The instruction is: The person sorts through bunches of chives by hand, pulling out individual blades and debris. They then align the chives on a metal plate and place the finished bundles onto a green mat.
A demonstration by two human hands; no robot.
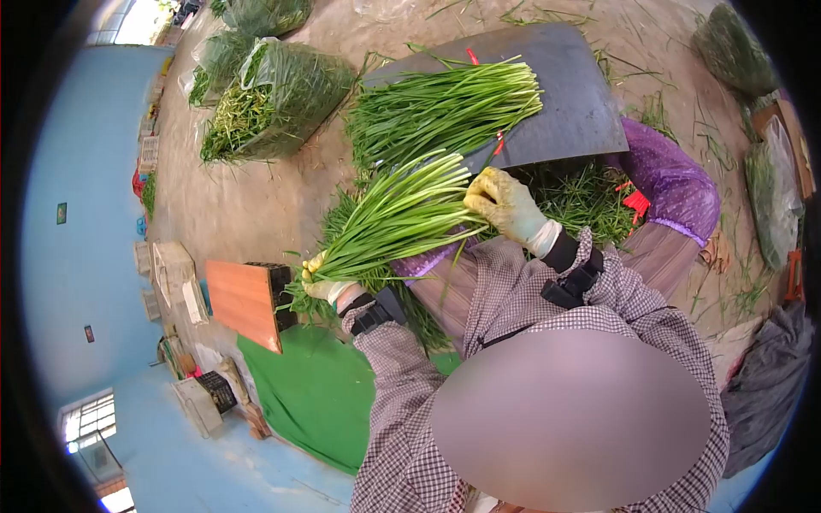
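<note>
My left hand, in a stained pale glove, is closed around the leafy end of a loose bunch of garlic chives. The bunch slants up to the right over my lap, its pale stem ends fanned out. At those ends is my right hand, also gloved, with thumb and fingers pinched together; whatever is between them is hidden. Just beyond, a larger pile of chives lies on a dark curved board. Red ties show at the pile's edge.
Loose green trimmings lie under the board, beside more red ties. Bagged greens stand at the upper left, with another bag at the upper right. An orange-brown panel and green cloth are at my left.
</note>
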